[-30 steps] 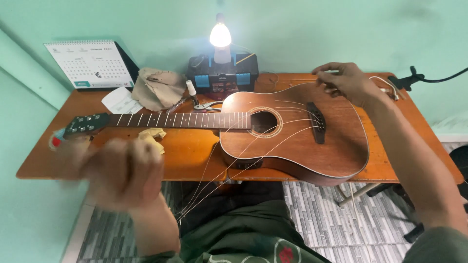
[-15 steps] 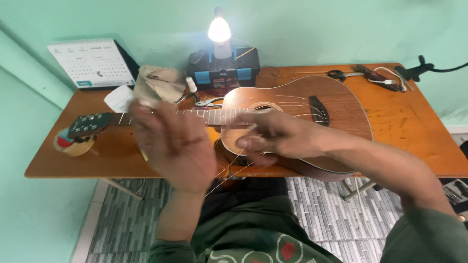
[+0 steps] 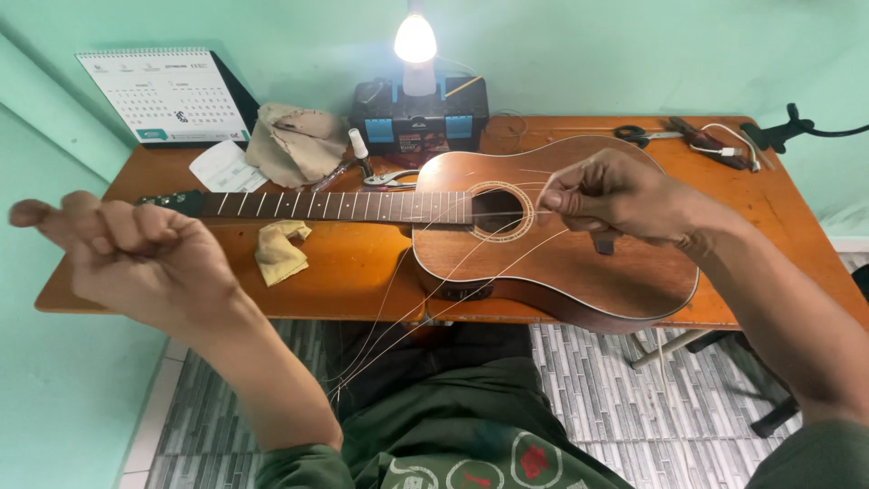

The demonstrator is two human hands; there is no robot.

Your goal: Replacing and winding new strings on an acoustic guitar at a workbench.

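A brown acoustic guitar (image 3: 543, 263) lies flat on the wooden table (image 3: 778, 217), its neck (image 3: 335, 206) pointing left. My right hand (image 3: 615, 195) hovers over the body beside the sound hole and pinches a thin guitar string between thumb and fingers. Several loose strings (image 3: 398, 308) trail off the body, over the table edge and down to my lap. My left hand (image 3: 136, 258) is raised at the left in front of the table, its fingers curled shut. No string shows in it, and I cannot tell whether it holds one.
A yellow cloth (image 3: 281, 252) lies below the neck. At the back stand a calendar (image 3: 167, 95), a crumpled beige cloth (image 3: 294, 140), a small bottle (image 3: 359, 149), pliers (image 3: 389, 178), a black-and-blue toolbox (image 3: 418, 113) and a lit bulb (image 3: 415, 38). Scissors (image 3: 638, 136) lie back right.
My left hand swung from the middle of the guitar out to the far left. My right hand came from the far right table corner, dipped to the guitar's near edge, then rose beside the sound hole.
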